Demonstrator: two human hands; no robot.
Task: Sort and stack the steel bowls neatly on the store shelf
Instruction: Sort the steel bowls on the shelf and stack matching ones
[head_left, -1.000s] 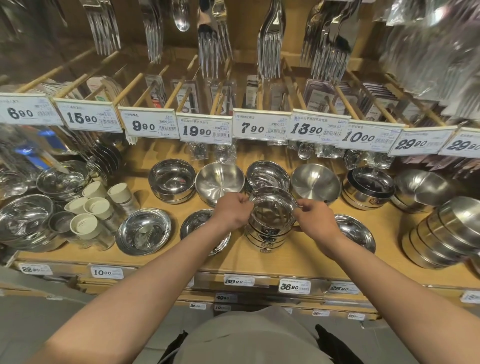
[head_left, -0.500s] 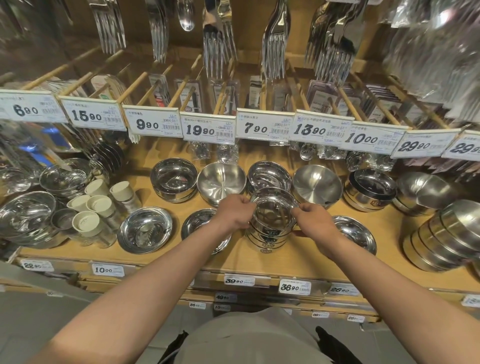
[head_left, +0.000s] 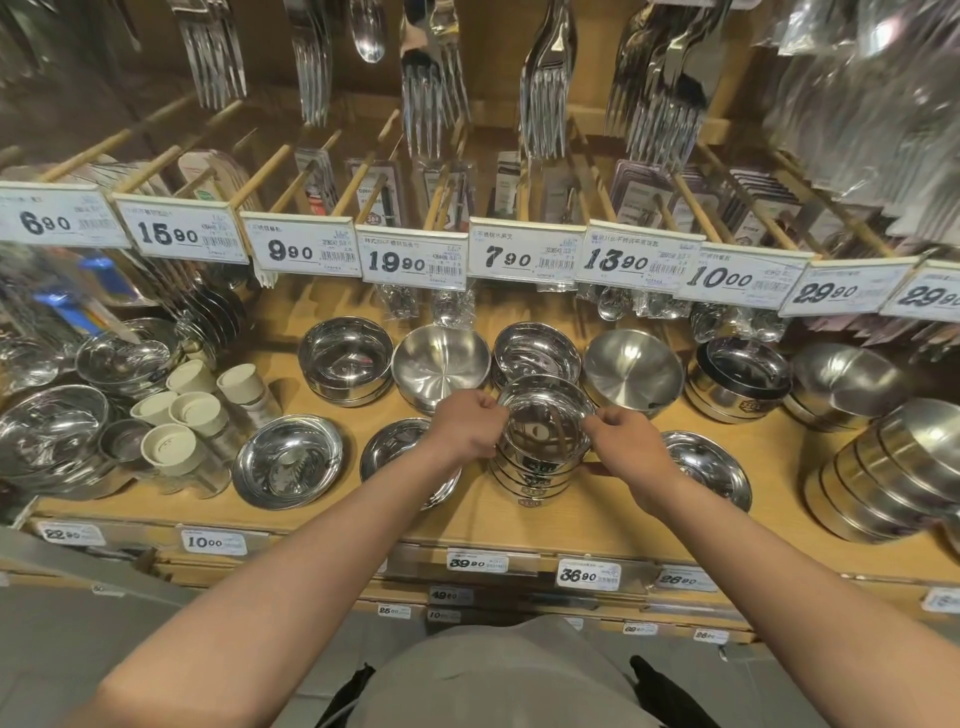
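Observation:
A stack of shiny steel bowls (head_left: 543, 434) stands in the middle of the wooden shelf (head_left: 571, 525). My left hand (head_left: 465, 428) grips the left rim of the top bowl. My right hand (head_left: 621, 441) pinches its right rim, with the lower fingers against the stack's side. More steel bowls sit behind: a polished one (head_left: 345, 358), a matte one (head_left: 440, 364), another polished one (head_left: 535, 353) and a matte one (head_left: 631, 371). Shallow steel dishes (head_left: 288, 462) lie at the front, one partly hidden under my left wrist.
A tilted stack of bowls (head_left: 893, 467) leans at the right edge. Black-rimmed bowls (head_left: 740, 382) and matte bowls (head_left: 844, 387) stand at back right. White-lidded jars (head_left: 192, 421) and glass bowls crowd the left. Price tags (head_left: 413, 262) and hanging forks (head_left: 545, 98) overhang the shelf.
Both hands have stayed on the top bowl's rim; my right hand has shifted slightly inward. The stack has barely moved.

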